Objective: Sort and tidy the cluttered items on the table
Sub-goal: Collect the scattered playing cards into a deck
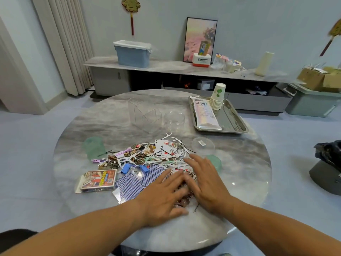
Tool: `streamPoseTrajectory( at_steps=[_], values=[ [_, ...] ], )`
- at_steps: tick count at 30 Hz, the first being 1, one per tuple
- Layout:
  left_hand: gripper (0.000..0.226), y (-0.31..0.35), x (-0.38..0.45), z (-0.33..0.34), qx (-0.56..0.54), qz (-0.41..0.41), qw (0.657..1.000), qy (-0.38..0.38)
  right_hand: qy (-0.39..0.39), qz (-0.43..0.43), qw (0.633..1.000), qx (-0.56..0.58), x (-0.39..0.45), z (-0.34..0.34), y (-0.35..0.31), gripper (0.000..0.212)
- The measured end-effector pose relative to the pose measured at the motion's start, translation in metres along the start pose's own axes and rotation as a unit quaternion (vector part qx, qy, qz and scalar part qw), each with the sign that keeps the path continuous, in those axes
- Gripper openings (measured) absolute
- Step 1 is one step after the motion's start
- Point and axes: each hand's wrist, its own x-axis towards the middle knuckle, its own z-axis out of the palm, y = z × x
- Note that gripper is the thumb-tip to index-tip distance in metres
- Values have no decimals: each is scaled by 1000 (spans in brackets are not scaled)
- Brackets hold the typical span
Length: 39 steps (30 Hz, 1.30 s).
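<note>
A mixed pile (147,156) of floss picks, paper clips, hairpins, small pegs and playing cards lies in the middle of the round marble table (239,182). Blue-backed cards (136,182) are spread at its near side, beside a red card box (98,180). My left hand (164,198) lies flat with straight fingers on the near right part of the pile. My right hand (204,180) rests flat next to it, fingers straight, partly covering cards. What lies under the palms is hidden.
A clear divided holder (144,113) and a clear jar (174,120) stand behind the pile, with the jar's lid (203,145) to the right. A green cup (93,147) is on the left, a green lid (215,162) by my right hand. A steel tray (238,124) holds paper cups (217,97).
</note>
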Motion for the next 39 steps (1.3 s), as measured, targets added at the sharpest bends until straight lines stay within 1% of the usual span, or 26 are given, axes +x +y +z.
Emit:
streamPoseTrajectory(
  at_steps=[2, 4, 6, 9, 11, 13, 15, 16, 19, 21, 22, 23, 24, 26, 29, 31, 34, 36, 39],
  values=[
    [76, -13, 4, 5, 27, -55, 998, 24, -9, -15, 1000, 12, -8, 8, -6, 55],
    [76, -30, 6, 7, 59, -81, 995, 28, -26, -27, 999, 10, -15, 17, -9, 63],
    [76, -42, 4, 8, 86, -97, 991, 42, -64, -30, 997, -2, -18, 22, -10, 78],
    [74, -52, -2, 6, 74, -138, 985, 78, -110, -46, 992, -36, -13, 25, -8, 98],
    [69, -53, -8, 2, 54, -161, 980, 108, -117, -52, 990, -58, -3, 27, -8, 101],
    [64, -52, -16, -3, 32, -210, 967, 138, -120, -37, 990, -63, 8, 29, -7, 97],
    [62, -50, -30, -5, 12, -295, 941, 166, -113, -21, 991, -71, 19, 31, -6, 92],
    [62, -49, -39, -2, 4, -351, 920, 176, -105, -14, 991, -85, 23, 31, -5, 90],
    [66, -52, -69, 5, -12, -530, 828, 182, -85, -17, 991, -104, 31, 32, -7, 84],
    [70, -57, -85, 6, -34, -616, 772, 150, -84, -46, 991, -92, 33, 34, -14, 76],
    [76, -58, -89, 6, -54, -641, 755, 129, -77, -65, 992, -82, 33, 35, -18, 69],
    [82, -59, -90, 5, -75, -650, 747, 118, -69, -84, 991, -72, 33, 38, -22, 61],
    [86, -60, -90, 5, -94, -647, 747, 122, -62, -96, 991, -67, 33, 40, -26, 54],
    [89, -59, -87, 4, -124, -619, 765, 128, -49, -97, 992, -64, 34, 43, -30, 48],
    [98, -58, -83, 3, -136, -574, 799, 118, -10, -80, 994, -69, 37, 40, -32, 49],
    [94, -61, -83, 2, -144, -563, 801, 145, 1, -75, 994, -84, 39, 34, -31, 46],
    [84, -65, -84, -5, -152, -559, 793, 187, -25, -79, 990, -113, 37, 28, -26, 37],
    [75, -69, -84, -10, -149, -544, 795, 222, -36, -82, 990, -113, 37, 28, -22, 35],
    [64, -70, -83, -18, -178, -518, 796, 258, -35, -72, 992, -93, 38, 28, -23, 34]
  ],
)
